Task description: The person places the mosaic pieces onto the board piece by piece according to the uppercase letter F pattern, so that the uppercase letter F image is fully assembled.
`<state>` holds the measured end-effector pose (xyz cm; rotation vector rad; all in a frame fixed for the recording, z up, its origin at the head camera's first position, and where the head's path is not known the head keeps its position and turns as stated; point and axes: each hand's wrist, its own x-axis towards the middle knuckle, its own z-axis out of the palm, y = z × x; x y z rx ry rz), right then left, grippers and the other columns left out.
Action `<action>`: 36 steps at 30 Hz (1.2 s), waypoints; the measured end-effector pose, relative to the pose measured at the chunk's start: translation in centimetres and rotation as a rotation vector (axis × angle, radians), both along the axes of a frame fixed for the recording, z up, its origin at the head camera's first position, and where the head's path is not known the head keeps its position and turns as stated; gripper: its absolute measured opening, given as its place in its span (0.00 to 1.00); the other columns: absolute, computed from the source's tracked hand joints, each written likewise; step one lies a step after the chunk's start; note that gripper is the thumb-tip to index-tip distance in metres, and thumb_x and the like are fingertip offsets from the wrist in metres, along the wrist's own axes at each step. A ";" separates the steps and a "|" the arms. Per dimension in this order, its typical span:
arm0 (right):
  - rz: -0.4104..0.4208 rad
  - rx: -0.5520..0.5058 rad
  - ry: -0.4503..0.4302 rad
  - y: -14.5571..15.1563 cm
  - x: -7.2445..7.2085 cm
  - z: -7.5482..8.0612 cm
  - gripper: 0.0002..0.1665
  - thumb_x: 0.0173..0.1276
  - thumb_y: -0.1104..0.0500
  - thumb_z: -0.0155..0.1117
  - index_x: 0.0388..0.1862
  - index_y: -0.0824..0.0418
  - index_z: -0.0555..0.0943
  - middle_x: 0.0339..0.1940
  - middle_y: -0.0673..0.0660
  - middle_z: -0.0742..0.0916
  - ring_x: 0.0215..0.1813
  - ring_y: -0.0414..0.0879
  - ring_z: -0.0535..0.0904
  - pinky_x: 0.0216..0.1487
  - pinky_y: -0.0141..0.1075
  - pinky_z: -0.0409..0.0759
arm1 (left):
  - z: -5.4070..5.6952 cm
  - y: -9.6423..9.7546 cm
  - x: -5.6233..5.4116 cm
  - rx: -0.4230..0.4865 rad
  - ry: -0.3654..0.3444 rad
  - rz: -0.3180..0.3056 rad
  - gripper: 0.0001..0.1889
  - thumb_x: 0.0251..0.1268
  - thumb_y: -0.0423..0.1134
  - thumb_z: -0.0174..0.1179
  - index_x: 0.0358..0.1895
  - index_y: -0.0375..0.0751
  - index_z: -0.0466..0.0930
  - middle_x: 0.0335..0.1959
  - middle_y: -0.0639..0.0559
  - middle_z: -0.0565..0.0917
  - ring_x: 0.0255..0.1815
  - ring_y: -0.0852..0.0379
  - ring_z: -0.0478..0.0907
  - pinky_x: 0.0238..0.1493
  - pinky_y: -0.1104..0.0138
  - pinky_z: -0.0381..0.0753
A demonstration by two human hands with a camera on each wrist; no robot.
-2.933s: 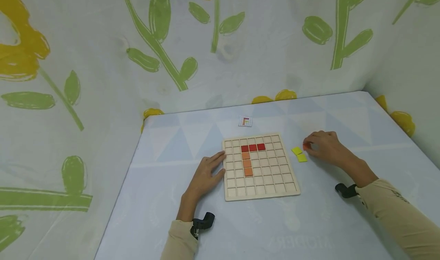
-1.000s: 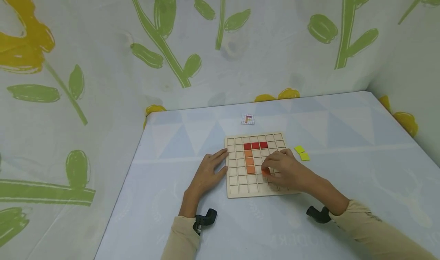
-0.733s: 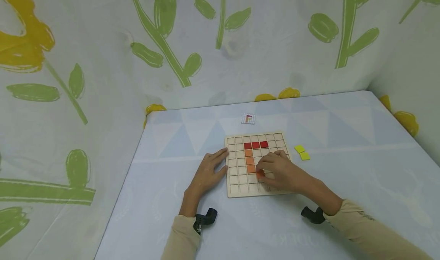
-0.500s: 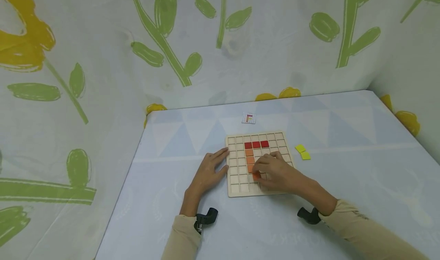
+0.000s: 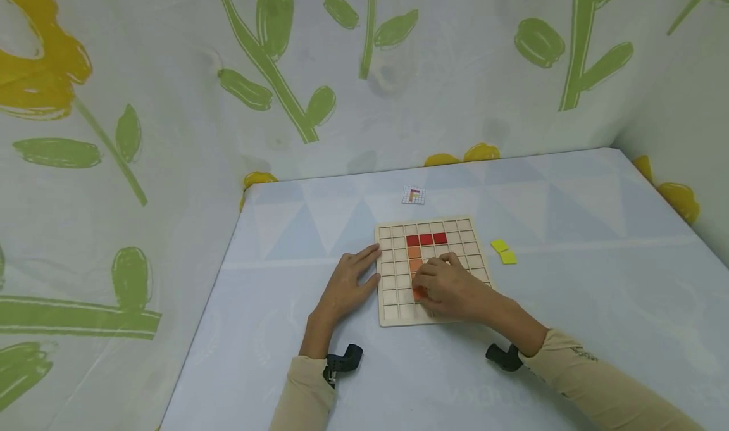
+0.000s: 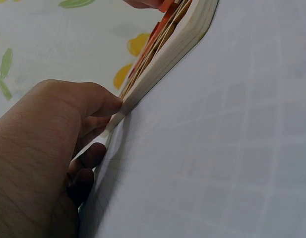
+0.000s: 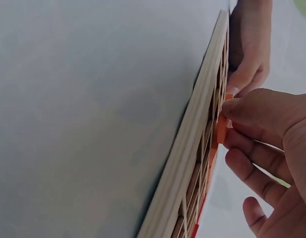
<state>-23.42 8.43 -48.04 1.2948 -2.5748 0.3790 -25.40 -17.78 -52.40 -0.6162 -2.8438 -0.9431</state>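
A square wooden grid board (image 5: 390,296) lies on the table. My right hand (image 5: 455,290) is over its lower middle and pinches an orange square tile (image 7: 222,128) between thumb and fingertips, right at the grid. This tile is at the bottom of a column of orange tiles (image 5: 414,264), partly covered by the fingers. Three red tiles (image 5: 426,239) form a row above the column. At the board's left edge my left hand (image 5: 347,284) rests with fingers extended; its thumb and fingertips touch the wooden side, as the left wrist view also shows.
Two yellow tiles (image 5: 504,252) lie on the table right of the board. Behind the board is a small card (image 5: 414,195) printed with a coloured grid pattern. A black wrist camera (image 5: 344,359) is strapped to each forearm. A flower-patterned cloth wall (image 5: 455,89) stands beyond the table.
My right hand has carried the orange tile from beside the yellow tiles leftward onto the board, ending under the orange column. My left hand stays at the board's left edge.
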 end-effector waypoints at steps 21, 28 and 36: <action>0.062 -0.149 -0.013 0.7 -0.2 -1.2 0.11 0.55 0.60 0.79 0.35 0.53 0.84 0.37 0.46 0.85 0.45 0.43 0.80 0.50 0.48 0.72 | 0.3 0.3 0.2 -0.007 -0.035 0.029 0.28 0.71 0.47 0.58 0.74 0.52 0.70 0.75 0.65 0.66 0.57 0.56 0.69 0.59 0.56 0.72; 0.031 -0.130 -0.071 1.0 -0.1 -0.9 0.10 0.57 0.58 0.78 0.38 0.52 0.86 0.40 0.46 0.86 0.49 0.43 0.80 0.52 0.48 0.70 | 0.2 0.4 0.2 -0.021 -0.045 0.033 0.28 0.71 0.47 0.57 0.74 0.53 0.69 0.75 0.66 0.65 0.55 0.57 0.69 0.57 0.57 0.72; -0.139 -0.101 -0.198 3.3 -0.7 0.6 0.12 0.62 0.59 0.74 0.45 0.54 0.87 0.47 0.47 0.86 0.55 0.47 0.78 0.55 0.48 0.65 | 0.5 0.4 0.3 -0.029 -0.052 0.036 0.28 0.72 0.47 0.57 0.74 0.53 0.69 0.75 0.65 0.64 0.57 0.57 0.69 0.58 0.57 0.72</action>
